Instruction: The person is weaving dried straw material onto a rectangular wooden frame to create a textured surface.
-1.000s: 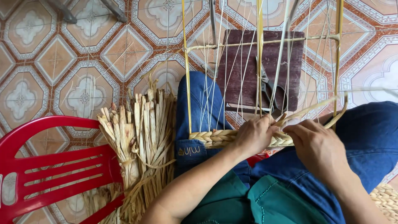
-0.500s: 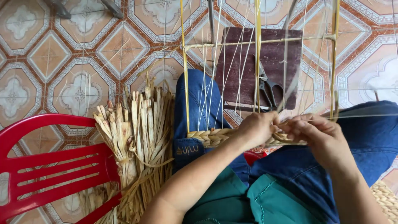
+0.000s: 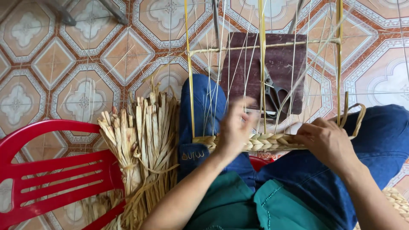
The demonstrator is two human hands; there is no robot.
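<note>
The left hand (image 3: pixel 233 130) is blurred, its fingers raised and loosely spread among the thin upright strands (image 3: pixel 238 76) of a weaving frame (image 3: pixel 189 85); whether it pinches any one strand cannot be told. Its heel sits at the left part of the braided straw row (image 3: pixel 264 142), which runs sideways across the bottom of the frame, resting on the person's lap.

The right hand (image 3: pixel 326 142) lies at the right end of that same braid, fingers curled and pressed together on the plaited straw. A loose flat straw strip (image 3: pixel 360 117) loops up and over just beyond its knuckles, beside the frame's right yellow upright (image 3: pixel 339 64); the fingertips are turned away, so the exact grip on the strip is hidden. The two hands are near each other, with a short run of bare braid between them.

Beyond both hands, behind the strands, a dark reddish board (image 3: pixel 285 64) lies on the tiled floor (image 3: pixel 85 64), and a pair of scissors (image 3: pixel 272 91) rests on it, just past the left hand's fingertips. To the left of the left forearm stands a tied bundle of dried straw (image 3: pixel 145 140), leaning against a red plastic chair (image 3: pixel 55 170). Under the hands are blue jeans (image 3: pixel 383 140).
</note>
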